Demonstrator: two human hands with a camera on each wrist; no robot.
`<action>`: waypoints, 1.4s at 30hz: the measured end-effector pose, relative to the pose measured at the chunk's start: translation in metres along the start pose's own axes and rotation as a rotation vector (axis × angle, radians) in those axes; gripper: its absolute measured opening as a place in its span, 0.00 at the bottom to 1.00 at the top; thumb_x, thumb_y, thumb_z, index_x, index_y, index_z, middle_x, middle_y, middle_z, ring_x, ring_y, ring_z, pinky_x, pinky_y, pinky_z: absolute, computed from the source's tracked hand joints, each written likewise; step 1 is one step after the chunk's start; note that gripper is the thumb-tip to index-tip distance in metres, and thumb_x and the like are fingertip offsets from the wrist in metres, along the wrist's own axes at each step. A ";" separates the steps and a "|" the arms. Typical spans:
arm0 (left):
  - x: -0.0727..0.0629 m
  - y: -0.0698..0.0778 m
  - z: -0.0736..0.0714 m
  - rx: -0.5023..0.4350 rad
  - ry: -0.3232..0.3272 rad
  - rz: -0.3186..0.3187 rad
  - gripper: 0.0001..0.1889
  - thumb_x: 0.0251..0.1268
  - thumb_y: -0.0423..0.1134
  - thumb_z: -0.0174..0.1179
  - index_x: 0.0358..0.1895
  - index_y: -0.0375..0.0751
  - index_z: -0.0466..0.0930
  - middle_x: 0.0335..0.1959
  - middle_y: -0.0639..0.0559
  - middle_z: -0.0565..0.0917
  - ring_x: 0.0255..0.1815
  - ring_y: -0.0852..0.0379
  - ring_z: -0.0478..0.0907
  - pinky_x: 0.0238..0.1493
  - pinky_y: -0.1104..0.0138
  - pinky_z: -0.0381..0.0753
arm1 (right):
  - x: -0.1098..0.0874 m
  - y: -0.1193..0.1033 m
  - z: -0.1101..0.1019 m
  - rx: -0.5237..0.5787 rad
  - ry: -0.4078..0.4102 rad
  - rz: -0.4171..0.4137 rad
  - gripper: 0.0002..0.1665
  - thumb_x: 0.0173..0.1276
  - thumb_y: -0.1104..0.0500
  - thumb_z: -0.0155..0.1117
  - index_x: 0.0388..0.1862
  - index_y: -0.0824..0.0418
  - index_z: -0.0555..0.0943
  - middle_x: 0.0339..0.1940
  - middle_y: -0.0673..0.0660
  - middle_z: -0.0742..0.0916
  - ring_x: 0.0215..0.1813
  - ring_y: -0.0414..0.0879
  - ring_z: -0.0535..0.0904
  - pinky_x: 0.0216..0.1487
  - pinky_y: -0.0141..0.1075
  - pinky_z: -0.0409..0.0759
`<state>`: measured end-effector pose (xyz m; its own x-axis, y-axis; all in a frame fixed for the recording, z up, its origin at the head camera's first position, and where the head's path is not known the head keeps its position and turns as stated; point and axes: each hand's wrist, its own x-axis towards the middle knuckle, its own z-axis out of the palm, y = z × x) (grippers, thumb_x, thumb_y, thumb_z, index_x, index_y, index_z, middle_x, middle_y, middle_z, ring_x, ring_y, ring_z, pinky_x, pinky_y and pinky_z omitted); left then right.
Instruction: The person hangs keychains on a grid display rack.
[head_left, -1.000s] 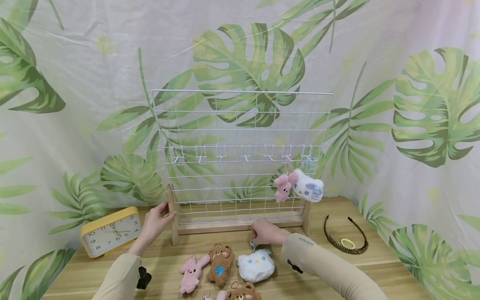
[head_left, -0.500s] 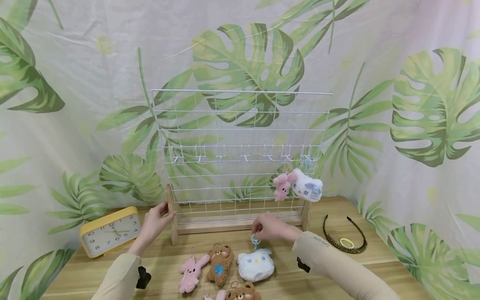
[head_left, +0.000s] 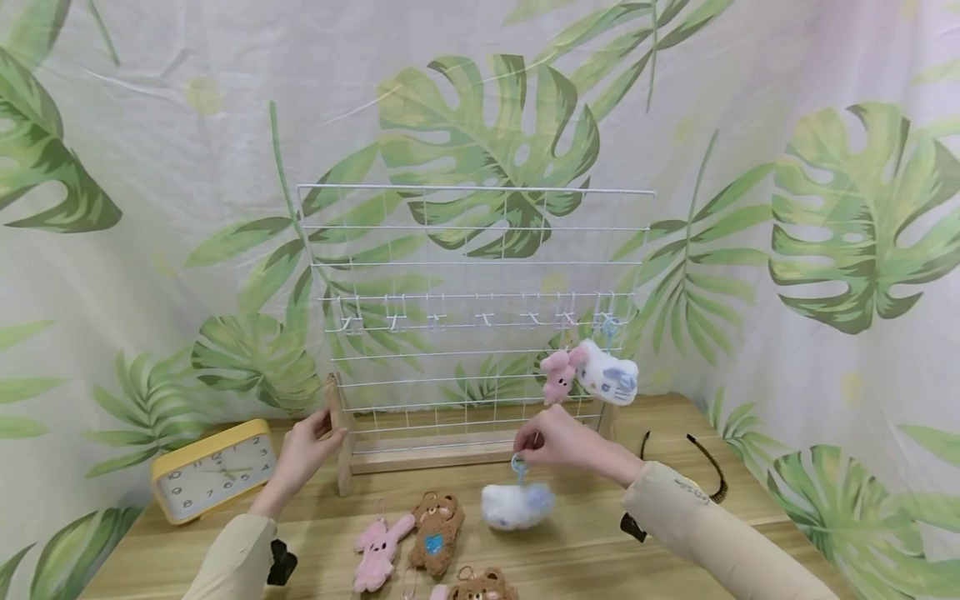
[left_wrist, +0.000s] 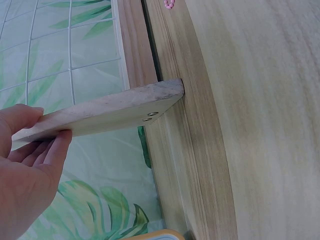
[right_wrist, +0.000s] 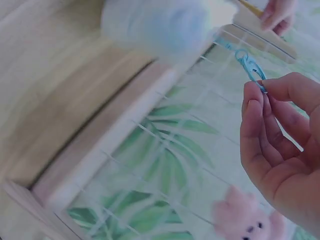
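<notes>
My right hand [head_left: 558,437] pinches the blue clasp [right_wrist: 252,70] of a white plush keychain [head_left: 517,506], which dangles blurred over the table. At the rack's left end, my left hand [head_left: 309,440] grips the wooden side post [left_wrist: 105,110] between thumb and fingers. The white wire grid rack [head_left: 465,264] carries a row of hooks across its middle. From the right-hand hooks hang a pink plush keychain [head_left: 558,377] and a white plush keychain with blue ears [head_left: 613,377].
On the table [head_left: 600,542] lie a pink rabbit plush [head_left: 378,550], a brown bear plush [head_left: 437,533] and another brown bear [head_left: 483,586] at the front edge of view. A yellow clock [head_left: 215,471] stands left, a dark headband [head_left: 708,467] right, partly behind the sleeve.
My right hand has risen and moved right, lifting the white plush keychain by its clasp off the table; it now hangs turned. My left hand has stayed on the post.
</notes>
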<state>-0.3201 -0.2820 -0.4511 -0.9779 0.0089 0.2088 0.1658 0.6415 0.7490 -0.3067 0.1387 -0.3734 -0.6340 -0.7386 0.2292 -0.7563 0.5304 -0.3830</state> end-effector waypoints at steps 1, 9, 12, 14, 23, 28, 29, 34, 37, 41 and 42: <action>0.000 0.000 0.000 0.001 -0.001 -0.001 0.32 0.75 0.39 0.54 0.73 0.22 0.57 0.68 0.24 0.69 0.69 0.31 0.69 0.64 0.45 0.77 | -0.001 -0.002 -0.004 -0.008 0.010 -0.010 0.05 0.62 0.67 0.66 0.32 0.62 0.89 0.26 0.53 0.90 0.27 0.29 0.78 0.29 0.20 0.78; -0.003 -0.002 0.001 0.001 -0.006 -0.012 0.33 0.75 0.40 0.54 0.74 0.22 0.57 0.68 0.24 0.69 0.70 0.31 0.69 0.64 0.46 0.77 | 0.001 -0.012 -0.043 -0.077 0.166 -0.032 0.06 0.61 0.69 0.66 0.33 0.64 0.89 0.27 0.54 0.90 0.24 0.29 0.75 0.26 0.21 0.76; -0.003 -0.002 0.001 -0.003 -0.008 -0.008 0.33 0.75 0.39 0.54 0.73 0.22 0.57 0.68 0.24 0.69 0.70 0.31 0.69 0.64 0.46 0.77 | 0.002 -0.018 -0.061 -0.097 0.218 -0.026 0.05 0.61 0.68 0.67 0.32 0.63 0.89 0.27 0.54 0.90 0.25 0.31 0.77 0.27 0.22 0.78; -0.002 -0.002 0.001 -0.007 -0.004 -0.003 0.32 0.75 0.39 0.54 0.73 0.22 0.57 0.68 0.24 0.69 0.70 0.31 0.69 0.64 0.47 0.78 | 0.002 -0.023 -0.073 -0.096 0.240 -0.006 0.05 0.62 0.67 0.68 0.33 0.62 0.89 0.29 0.54 0.90 0.26 0.32 0.80 0.28 0.23 0.80; 0.001 -0.002 0.000 0.006 0.023 0.028 0.31 0.74 0.37 0.55 0.72 0.21 0.59 0.66 0.23 0.71 0.68 0.31 0.71 0.62 0.47 0.79 | 0.010 -0.036 -0.114 -0.122 0.346 0.053 0.05 0.63 0.66 0.69 0.36 0.64 0.89 0.29 0.56 0.90 0.27 0.36 0.80 0.29 0.25 0.81; 0.000 -0.002 0.001 0.004 0.019 0.020 0.31 0.74 0.37 0.55 0.72 0.21 0.59 0.67 0.23 0.71 0.68 0.30 0.70 0.63 0.46 0.78 | 0.018 -0.035 -0.126 -0.172 0.416 0.014 0.05 0.63 0.67 0.69 0.36 0.64 0.89 0.29 0.56 0.90 0.28 0.39 0.81 0.30 0.26 0.81; 0.000 -0.002 0.001 0.003 0.019 0.017 0.31 0.74 0.37 0.55 0.72 0.21 0.59 0.67 0.23 0.70 0.68 0.30 0.70 0.63 0.46 0.78 | 0.020 -0.035 -0.128 -0.178 0.425 0.007 0.04 0.64 0.66 0.69 0.36 0.64 0.90 0.29 0.56 0.91 0.28 0.39 0.82 0.30 0.27 0.81; 0.000 -0.001 0.000 -0.003 0.016 0.013 0.31 0.75 0.37 0.54 0.72 0.22 0.59 0.67 0.23 0.70 0.69 0.31 0.70 0.64 0.46 0.77 | 0.030 -0.034 -0.135 -0.227 0.443 -0.010 0.05 0.65 0.65 0.69 0.38 0.64 0.90 0.31 0.57 0.91 0.28 0.42 0.83 0.31 0.30 0.83; 0.000 -0.001 0.000 -0.002 0.012 0.016 0.31 0.75 0.37 0.55 0.72 0.22 0.59 0.67 0.24 0.70 0.69 0.31 0.69 0.64 0.45 0.77 | 0.035 -0.032 -0.137 -0.250 0.433 0.010 0.06 0.65 0.65 0.69 0.39 0.64 0.90 0.31 0.57 0.91 0.28 0.42 0.83 0.32 0.32 0.83; 0.000 -0.002 0.000 -0.009 0.012 0.020 0.31 0.75 0.37 0.55 0.72 0.22 0.59 0.67 0.24 0.70 0.69 0.31 0.70 0.64 0.45 0.78 | 0.041 -0.027 -0.138 -0.250 0.410 0.051 0.06 0.66 0.64 0.69 0.39 0.62 0.90 0.32 0.57 0.91 0.29 0.43 0.83 0.34 0.35 0.84; 0.000 -0.002 0.000 -0.011 0.014 0.021 0.31 0.74 0.37 0.55 0.72 0.22 0.59 0.67 0.24 0.70 0.69 0.31 0.70 0.63 0.45 0.78 | 0.042 -0.026 -0.138 -0.248 0.403 0.059 0.06 0.66 0.64 0.68 0.39 0.62 0.90 0.32 0.57 0.91 0.30 0.43 0.83 0.34 0.36 0.84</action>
<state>-0.3202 -0.2828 -0.4528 -0.9724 0.0117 0.2332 0.1878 0.6330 0.7511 -0.3360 0.1510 -0.2305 -0.6523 -0.5098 0.5609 -0.7016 0.6862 -0.1922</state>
